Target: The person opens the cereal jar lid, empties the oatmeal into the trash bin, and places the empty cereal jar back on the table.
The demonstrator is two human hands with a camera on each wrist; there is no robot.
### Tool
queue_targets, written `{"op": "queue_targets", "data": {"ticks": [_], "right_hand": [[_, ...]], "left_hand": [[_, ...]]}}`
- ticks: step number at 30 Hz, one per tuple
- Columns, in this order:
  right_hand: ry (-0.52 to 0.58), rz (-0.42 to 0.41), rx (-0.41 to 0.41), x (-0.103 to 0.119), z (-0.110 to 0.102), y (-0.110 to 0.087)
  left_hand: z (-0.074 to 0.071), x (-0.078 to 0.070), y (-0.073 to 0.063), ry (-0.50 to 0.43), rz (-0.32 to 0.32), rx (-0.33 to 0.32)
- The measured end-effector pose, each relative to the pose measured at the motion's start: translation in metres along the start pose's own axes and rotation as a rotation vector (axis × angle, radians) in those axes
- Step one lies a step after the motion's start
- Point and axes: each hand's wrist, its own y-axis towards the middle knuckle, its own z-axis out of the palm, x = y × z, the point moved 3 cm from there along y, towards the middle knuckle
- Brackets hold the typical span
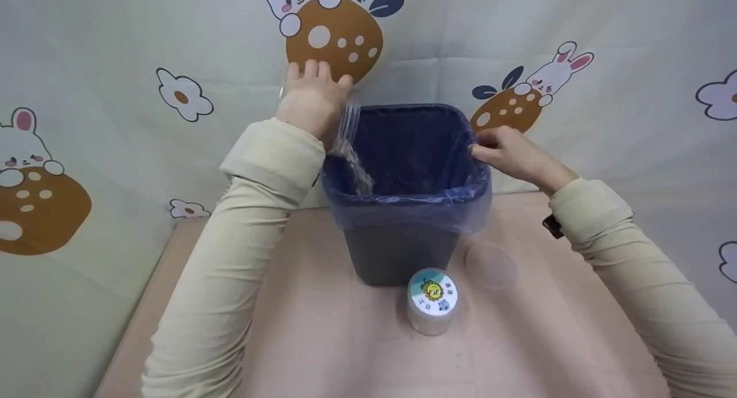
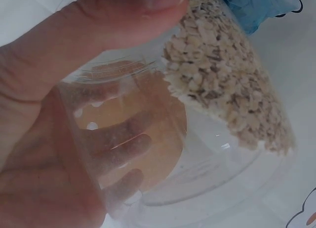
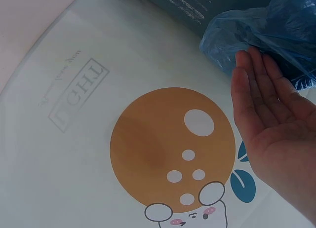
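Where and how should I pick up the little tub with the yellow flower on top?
I'd grip the tub around its side wall, below the printed top, coming from the near side. It stands upright, and the round wall suits thumb and fingers on opposite sides. The bin is just behind and a clear disc lies to the right, so the front looks easiest.

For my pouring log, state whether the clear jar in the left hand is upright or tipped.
Tipped: the left hand holds the clear jar slanted, its flakes banked along one side and spilling into the bin.
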Motion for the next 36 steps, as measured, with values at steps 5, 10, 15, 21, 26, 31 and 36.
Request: {"op": "queue_targets", "data": {"ticks": [5, 10, 15, 21, 26, 31, 36], "right_hand": [[-0.003, -0.006, 0.001, 0.001, -0.0008, -0.0005], [0.005, -0.003, 0.001, 0.0012, -0.0016, -0.0012], [0.001, -0.013, -0.001, 0.001, -0.0014, -0.0009], [-0.009, -0.026, -0.01, 0.0001, -0.0003, -0.0002], [-0.013, -0.029, -0.011, -0.0004, 0.0003, 0.0002], [-0.008, -0.019, -0.006, -0.0001, 0.0, -0.0002], [0.001, -0.013, 0.001, 0.0013, -0.0007, -0.001]], "left_hand": [[0.0003, 0.0003, -0.0004, 0.011, 0.004, -0.007], [-0.0004, 0.0, 0.001, 0.024, -0.003, 0.009], [-0.0007, -0.0013, 0.0023, 0.028, -0.008, 0.02], [-0.0006, -0.0015, 0.002, 0.024, -0.006, 0.015], [-0.0003, -0.0014, 0.0022, 0.022, -0.005, 0.015], [-0.0006, -0.0016, 0.0024, 0.02, -0.007, -0.001], [-0.0006, -0.0017, 0.0025, -0.011, -0.011, -0.023]]}}
